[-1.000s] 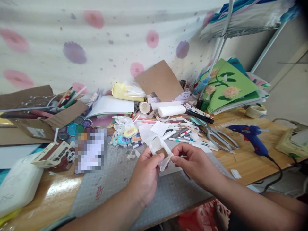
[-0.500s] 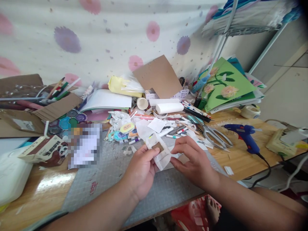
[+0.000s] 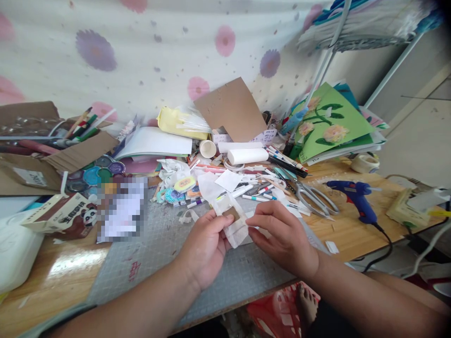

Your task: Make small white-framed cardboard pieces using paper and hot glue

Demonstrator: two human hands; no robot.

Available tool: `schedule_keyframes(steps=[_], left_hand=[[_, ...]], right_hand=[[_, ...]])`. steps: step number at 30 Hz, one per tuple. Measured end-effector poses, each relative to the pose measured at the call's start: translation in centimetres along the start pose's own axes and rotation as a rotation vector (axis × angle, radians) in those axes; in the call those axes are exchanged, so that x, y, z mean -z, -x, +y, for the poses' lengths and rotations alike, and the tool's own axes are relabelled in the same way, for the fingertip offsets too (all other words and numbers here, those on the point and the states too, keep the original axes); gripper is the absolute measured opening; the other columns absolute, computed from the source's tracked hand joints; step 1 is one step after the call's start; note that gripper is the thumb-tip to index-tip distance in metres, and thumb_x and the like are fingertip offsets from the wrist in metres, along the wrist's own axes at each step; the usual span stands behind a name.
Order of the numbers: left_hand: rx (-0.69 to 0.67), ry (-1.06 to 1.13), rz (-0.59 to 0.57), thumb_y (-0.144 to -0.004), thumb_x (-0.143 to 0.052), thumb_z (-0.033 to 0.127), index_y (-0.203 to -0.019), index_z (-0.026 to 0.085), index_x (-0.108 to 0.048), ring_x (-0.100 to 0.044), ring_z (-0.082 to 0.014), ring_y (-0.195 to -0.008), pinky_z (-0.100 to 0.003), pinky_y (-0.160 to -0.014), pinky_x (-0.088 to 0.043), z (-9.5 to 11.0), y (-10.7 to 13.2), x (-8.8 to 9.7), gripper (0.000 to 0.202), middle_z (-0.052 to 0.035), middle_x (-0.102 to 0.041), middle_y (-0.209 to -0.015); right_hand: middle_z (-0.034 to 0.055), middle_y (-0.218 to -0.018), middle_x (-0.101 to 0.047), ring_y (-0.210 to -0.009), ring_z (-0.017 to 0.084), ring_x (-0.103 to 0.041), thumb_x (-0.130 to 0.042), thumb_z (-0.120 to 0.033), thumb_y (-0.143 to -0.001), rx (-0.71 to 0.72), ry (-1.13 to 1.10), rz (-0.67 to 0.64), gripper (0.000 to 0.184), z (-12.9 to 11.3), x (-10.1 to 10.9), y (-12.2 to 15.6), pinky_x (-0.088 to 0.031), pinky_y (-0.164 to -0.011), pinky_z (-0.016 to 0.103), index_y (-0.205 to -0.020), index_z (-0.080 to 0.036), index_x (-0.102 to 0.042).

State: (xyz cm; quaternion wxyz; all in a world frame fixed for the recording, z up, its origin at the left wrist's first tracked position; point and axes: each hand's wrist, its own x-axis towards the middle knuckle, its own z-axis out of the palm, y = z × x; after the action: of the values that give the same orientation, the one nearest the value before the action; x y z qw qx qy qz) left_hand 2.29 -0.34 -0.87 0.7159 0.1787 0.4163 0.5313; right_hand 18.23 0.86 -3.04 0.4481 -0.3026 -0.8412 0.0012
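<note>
My left hand [image 3: 206, 241] pinches a small white paper piece with a brown cardboard patch [image 3: 234, 220] just above the grey cutting mat [image 3: 158, 263]. My right hand [image 3: 282, 232] has its fingers curled against the right edge of the same paper piece. Both hands meet over the middle of the mat, near the table's front edge.
Behind the hands lies a heap of markers [image 3: 257, 190], paper scraps and stickers. Scissors [image 3: 313, 197] and a blue glue gun [image 3: 355, 195] lie to the right on the wooden table [image 3: 352, 230]. A paint palette [image 3: 95, 173], cardboard pieces and a panda box [image 3: 66, 216] sit at the left.
The hands have come closer together and lower toward the mat; the loose paper strip seen a second ago is now folded against the piece.
</note>
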Motion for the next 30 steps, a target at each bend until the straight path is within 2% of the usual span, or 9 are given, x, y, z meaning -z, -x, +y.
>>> schedule_keyframes(steps=[4, 7, 12, 15, 17, 22, 25, 30], left_hand=[[0.000, 0.006, 0.002, -0.073, -0.056, 0.000, -0.074, 0.014, -0.065, -0.063, -0.0108, -0.057, -0.020, -0.056, -0.052, -0.1, -0.1, 0.1, 0.017, -0.0023, -0.070, -0.067], [-0.012, 0.012, -0.016, -0.071, -0.058, 0.001, -0.075, 0.015, -0.065, -0.063, -0.0116, -0.059, -0.021, -0.057, -0.052, -0.1, -0.2, 0.0, 0.016, -0.0021, -0.070, -0.068], [-0.071, -0.029, -0.039, -0.070, -0.062, 0.005, -0.083, 0.015, -0.066, -0.061, -0.0116, -0.060, -0.022, -0.055, -0.049, -0.1, 0.1, -0.1, 0.017, -0.0024, -0.070, -0.074], [-0.100, -0.049, -0.064, -0.072, -0.062, 0.006, -0.090, 0.016, -0.065, -0.061, -0.0119, -0.065, -0.022, -0.058, -0.048, -0.2, 0.3, -0.1, 0.021, -0.0024, -0.070, -0.079], [-0.117, -0.053, -0.068, -0.073, -0.060, 0.006, -0.091, 0.016, -0.064, -0.061, -0.0113, -0.066, -0.022, -0.058, -0.047, -0.3, 0.3, 0.0, 0.020, -0.0020, -0.069, -0.079], [-0.117, -0.034, -0.063, -0.073, -0.061, 0.007, -0.090, 0.016, -0.064, -0.059, -0.0103, -0.062, -0.022, -0.056, -0.047, -0.2, 0.2, 0.1, 0.019, -0.0021, -0.069, -0.078], [-0.118, -0.025, -0.071, -0.074, -0.061, 0.007, -0.092, 0.017, -0.065, -0.061, -0.0111, -0.065, -0.021, -0.058, -0.048, -0.1, 0.1, 0.1, 0.021, -0.0025, -0.070, -0.081], [-0.122, -0.040, -0.051, -0.076, -0.057, 0.006, -0.096, 0.017, -0.063, -0.065, -0.0145, -0.074, -0.024, -0.064, -0.051, -0.1, 0.0, 0.2, 0.024, -0.0042, -0.071, -0.086]], right_hand=[[0.0037, -0.083, -0.058, -0.073, 0.016, -0.056, -0.059, -0.010, -0.082, 0.047, -0.035, -0.032, 0.016, 0.0, 0.3, -0.2, -0.049, -0.062, 0.029, -0.091, -0.024, -0.060], [0.0050, -0.083, -0.059, -0.073, 0.017, -0.056, -0.056, -0.010, -0.084, 0.031, -0.082, -0.079, 0.014, -0.1, 0.5, -0.6, -0.048, -0.063, 0.029, -0.089, -0.022, -0.062], [0.0048, -0.083, -0.059, -0.078, 0.017, -0.057, -0.057, -0.011, -0.083, -0.155, -0.259, -0.080, 0.010, -0.4, 0.3, -0.9, -0.049, -0.068, 0.028, -0.083, -0.021, -0.060], [0.0020, -0.075, -0.057, -0.070, 0.015, -0.056, -0.058, -0.011, -0.082, -0.281, -0.281, -0.026, 0.011, -0.6, -0.2, -0.9, -0.047, -0.062, 0.026, -0.076, -0.020, -0.056], [0.0010, -0.073, -0.057, -0.067, 0.015, -0.054, -0.058, -0.012, -0.082, -0.317, -0.283, 0.001, 0.011, -0.8, -0.5, -0.9, -0.047, -0.060, 0.025, -0.076, -0.021, -0.055], [0.0015, -0.073, -0.058, -0.072, 0.016, -0.056, -0.057, -0.014, -0.084, -0.256, -0.303, -0.003, 0.010, -0.5, -0.6, -0.8, -0.049, -0.064, 0.028, -0.077, -0.022, -0.057], [0.0029, -0.080, -0.059, -0.076, 0.017, -0.058, -0.059, -0.015, -0.082, -0.233, -0.308, -0.027, 0.008, -0.1, -0.4, -0.7, -0.050, -0.064, 0.029, -0.085, -0.022, -0.057], [0.0024, -0.090, -0.057, -0.072, 0.015, -0.058, -0.062, -0.011, -0.080, -0.213, -0.347, -0.030, 0.025, 0.4, -0.1, 0.1, -0.052, -0.064, 0.030, -0.097, -0.025, -0.049]])
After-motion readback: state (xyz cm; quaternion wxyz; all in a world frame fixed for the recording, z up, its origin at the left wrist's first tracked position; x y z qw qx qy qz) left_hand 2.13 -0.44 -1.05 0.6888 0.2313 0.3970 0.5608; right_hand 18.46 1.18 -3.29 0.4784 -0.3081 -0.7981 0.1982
